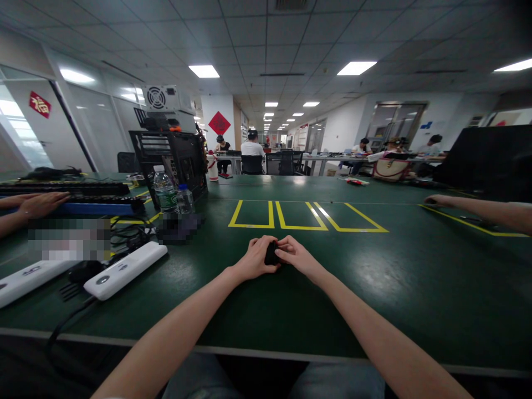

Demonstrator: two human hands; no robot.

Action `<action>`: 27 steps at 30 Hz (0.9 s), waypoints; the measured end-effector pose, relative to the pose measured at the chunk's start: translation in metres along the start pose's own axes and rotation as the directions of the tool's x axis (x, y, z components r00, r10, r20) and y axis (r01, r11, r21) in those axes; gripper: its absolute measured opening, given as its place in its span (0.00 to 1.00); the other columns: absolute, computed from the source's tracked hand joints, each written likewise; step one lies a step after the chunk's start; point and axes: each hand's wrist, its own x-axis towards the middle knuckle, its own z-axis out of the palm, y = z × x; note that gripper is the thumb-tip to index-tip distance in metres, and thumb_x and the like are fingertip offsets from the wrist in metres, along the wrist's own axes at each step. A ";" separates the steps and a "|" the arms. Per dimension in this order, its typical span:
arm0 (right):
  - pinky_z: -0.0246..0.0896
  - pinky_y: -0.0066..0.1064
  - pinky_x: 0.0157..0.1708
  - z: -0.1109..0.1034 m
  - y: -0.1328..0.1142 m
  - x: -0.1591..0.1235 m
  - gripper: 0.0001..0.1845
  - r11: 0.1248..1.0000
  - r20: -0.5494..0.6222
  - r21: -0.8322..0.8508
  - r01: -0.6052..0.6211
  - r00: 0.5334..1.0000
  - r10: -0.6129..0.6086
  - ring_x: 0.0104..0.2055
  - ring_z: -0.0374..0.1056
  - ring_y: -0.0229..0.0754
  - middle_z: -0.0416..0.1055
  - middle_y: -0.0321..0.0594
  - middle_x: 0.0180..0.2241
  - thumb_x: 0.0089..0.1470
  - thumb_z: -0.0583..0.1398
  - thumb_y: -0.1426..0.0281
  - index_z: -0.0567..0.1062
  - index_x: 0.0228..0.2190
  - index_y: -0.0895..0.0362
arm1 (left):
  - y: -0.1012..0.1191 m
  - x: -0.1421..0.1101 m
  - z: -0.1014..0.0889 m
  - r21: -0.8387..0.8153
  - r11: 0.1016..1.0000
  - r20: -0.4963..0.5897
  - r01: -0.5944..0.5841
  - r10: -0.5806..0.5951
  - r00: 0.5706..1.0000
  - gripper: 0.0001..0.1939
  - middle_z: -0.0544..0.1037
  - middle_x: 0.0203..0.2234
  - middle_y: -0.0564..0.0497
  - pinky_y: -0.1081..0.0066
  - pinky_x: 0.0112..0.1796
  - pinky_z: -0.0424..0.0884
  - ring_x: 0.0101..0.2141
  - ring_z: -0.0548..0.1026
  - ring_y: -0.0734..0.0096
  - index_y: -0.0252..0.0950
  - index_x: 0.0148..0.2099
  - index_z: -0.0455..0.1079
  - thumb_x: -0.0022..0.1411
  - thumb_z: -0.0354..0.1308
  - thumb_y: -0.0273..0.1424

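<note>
At the worktop [270, 316], we curl our left hand [258, 256] around a black object [271, 254] while our right hand [296, 255] pinches it, handling seemingly under way, release not yet made.

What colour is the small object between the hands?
The small object is black, as the head view shows.

From here I count the seated worker's two hands [256, 257], one black object [271, 254], three yellow tape outlines [251, 226] mid-table, two plastic bottles [164, 195], and two white power strips [131, 267].
</note>
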 end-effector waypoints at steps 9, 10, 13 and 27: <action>0.60 0.40 0.42 -0.004 0.003 0.003 0.18 1.000 0.062 -0.003 0.009 0.998 -0.009 0.41 0.64 0.42 0.65 0.39 0.37 0.40 0.61 0.66 0.64 0.35 0.57 | 0.002 -0.001 -0.001 -0.007 1.000 0.012 0.010 -0.010 1.000 0.30 0.63 0.42 0.49 0.60 0.48 0.51 0.45 0.63 0.63 0.40 0.50 0.50 0.45 0.58 0.32; 0.60 0.40 0.42 -0.004 0.001 0.001 0.19 1.000 0.078 0.003 0.018 0.997 -0.018 0.40 0.64 0.42 0.66 0.38 0.36 0.39 0.62 0.66 0.63 0.35 0.56 | 0.002 -0.001 -0.002 -0.009 1.000 0.012 0.011 -0.011 1.000 0.30 0.63 0.42 0.49 0.60 0.48 0.51 0.45 0.63 0.63 0.40 0.50 0.50 0.45 0.58 0.31; 0.60 0.40 0.41 -0.003 -0.003 -0.002 0.18 1.000 0.084 0.004 -0.012 0.996 0.011 0.39 0.65 0.42 0.67 0.37 0.35 0.41 0.60 0.64 0.62 0.35 0.55 | 0.002 -0.001 -0.002 -0.012 1.000 0.012 0.010 -0.010 1.000 0.30 0.63 0.42 0.49 0.60 0.48 0.51 0.45 0.63 0.63 0.40 0.50 0.50 0.45 0.58 0.32; 0.59 0.40 0.42 -0.004 -0.004 0.000 0.19 1.000 0.059 0.001 -0.026 0.998 0.026 0.42 0.63 0.43 0.65 0.39 0.38 0.39 0.62 0.66 0.64 0.35 0.56 | -0.001 -0.001 -0.001 -0.013 1.000 0.002 -0.013 0.013 1.000 0.29 0.63 0.42 0.49 0.61 0.48 0.51 0.44 0.63 0.65 0.39 0.50 0.50 0.46 0.58 0.33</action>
